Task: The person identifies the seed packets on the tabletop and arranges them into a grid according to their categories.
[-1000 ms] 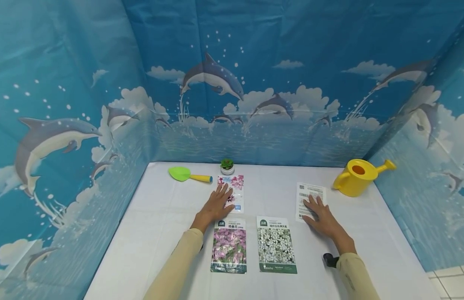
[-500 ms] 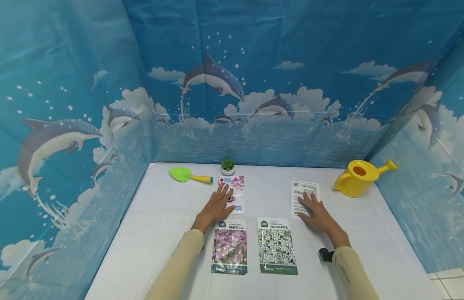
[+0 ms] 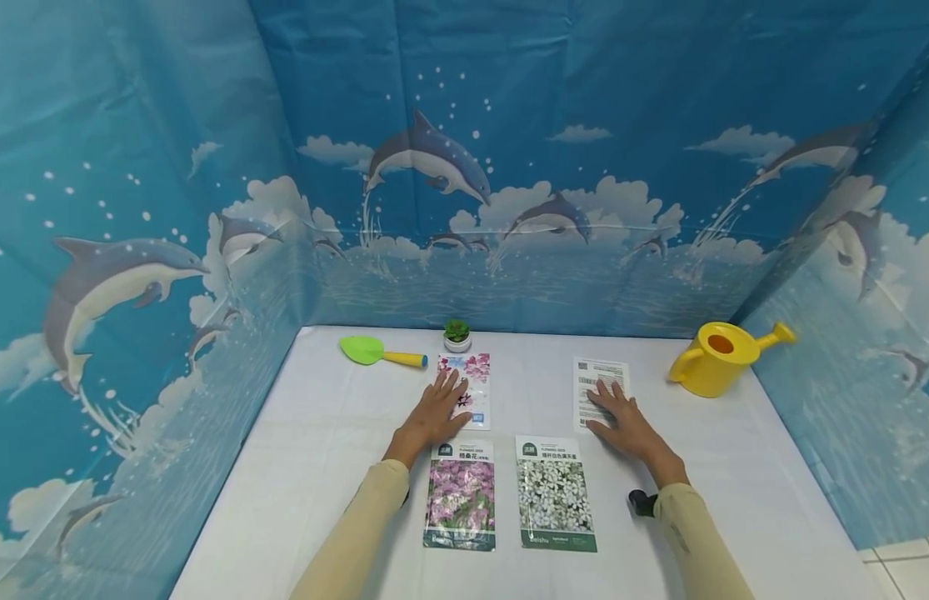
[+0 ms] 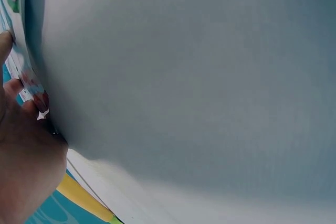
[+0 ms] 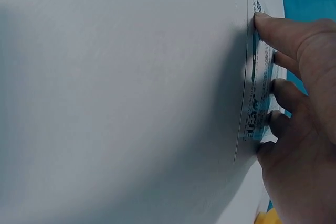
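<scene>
My left hand [image 3: 432, 414] lies with spread fingers on a seed packet with pink blossoms [image 3: 476, 368], behind the other packets. On the right, my right hand [image 3: 625, 421] rests with fingers extended on a white printed packet [image 3: 586, 377] that shows a QR code and barcode. In the right wrist view the fingertips touch this packet's printed face [image 5: 260, 85]. Nearer to me lie two more flower seed packets: one with pink-purple flowers [image 3: 461, 496] and one with white flowers [image 3: 556, 496]. Both are face up, side by side.
A toy trowel [image 3: 362, 349] with green blade and yellow handle lies at the back left. Beside it stands a small potted succulent [image 3: 457, 335]. A yellow watering can [image 3: 711, 360] is at the back right. Dolphin-print curtains [image 3: 464, 292] enclose the white table [image 3: 299, 475].
My right hand has slid the white printed packet leftward across the table, away from the watering can. The left hand stays on the pink-blossom packet.
</scene>
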Demonstrator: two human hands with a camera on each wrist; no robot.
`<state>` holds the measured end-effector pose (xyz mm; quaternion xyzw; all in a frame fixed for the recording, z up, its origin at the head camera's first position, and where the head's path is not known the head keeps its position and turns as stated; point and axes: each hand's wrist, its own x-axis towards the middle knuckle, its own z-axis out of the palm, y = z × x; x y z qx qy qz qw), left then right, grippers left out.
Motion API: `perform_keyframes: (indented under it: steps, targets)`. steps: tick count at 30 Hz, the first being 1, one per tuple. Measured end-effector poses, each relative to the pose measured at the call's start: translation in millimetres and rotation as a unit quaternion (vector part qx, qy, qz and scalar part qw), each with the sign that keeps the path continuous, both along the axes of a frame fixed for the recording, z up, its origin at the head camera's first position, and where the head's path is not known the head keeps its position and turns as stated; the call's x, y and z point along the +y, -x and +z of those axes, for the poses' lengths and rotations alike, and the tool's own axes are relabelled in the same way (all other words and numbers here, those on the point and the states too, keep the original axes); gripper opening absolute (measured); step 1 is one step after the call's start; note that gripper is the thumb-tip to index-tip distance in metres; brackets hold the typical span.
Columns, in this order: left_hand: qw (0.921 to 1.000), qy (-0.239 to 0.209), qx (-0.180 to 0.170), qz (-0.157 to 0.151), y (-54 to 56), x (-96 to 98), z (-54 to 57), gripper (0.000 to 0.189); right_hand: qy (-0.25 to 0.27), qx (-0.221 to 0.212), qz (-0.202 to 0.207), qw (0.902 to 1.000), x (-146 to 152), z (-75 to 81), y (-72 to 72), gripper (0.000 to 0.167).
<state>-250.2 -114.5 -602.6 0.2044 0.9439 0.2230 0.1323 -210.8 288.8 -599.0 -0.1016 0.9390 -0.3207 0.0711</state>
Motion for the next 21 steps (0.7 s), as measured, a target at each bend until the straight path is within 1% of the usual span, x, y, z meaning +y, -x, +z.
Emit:
perform_keyframes:
  steps: [3, 8, 13, 17, 21]
  targets:
    - [1.0000, -0.004, -0.001, 0.000, 3.1, -0.4, -5.0, 0.073, -0.002, 0.004, 0.004, 1.0000, -2.4, -0.8, 3.3, 0.071]
    - [0.9999, -0.015, -0.003, 0.005, 4.5, -1.1, -8.4, 0.073, 0.002, 0.019, 0.016, 0.9997, -7.7, -2.0, 7.8, 0.068]
    - [0.9997, -0.022, -0.008, 0.006, 7.0, -1.8, -11.5, 0.074, 0.002, 0.020, 0.017, 0.9996, -14.5, -1.5, 11.2, 0.067]
    - [0.9997, -0.022, -0.006, 0.004, 6.3, -1.6, -10.2, 0.074, -0.002, 0.018, 0.022, 0.9996, -20.4, -1.4, 14.5, 0.067]
    - [0.9998, -0.018, -0.002, 0.002, 2.5, -1.1, -3.7, 0.073, -0.001, 0.028, 0.035, 0.9990, -25.5, -1.2, 17.8, 0.066]
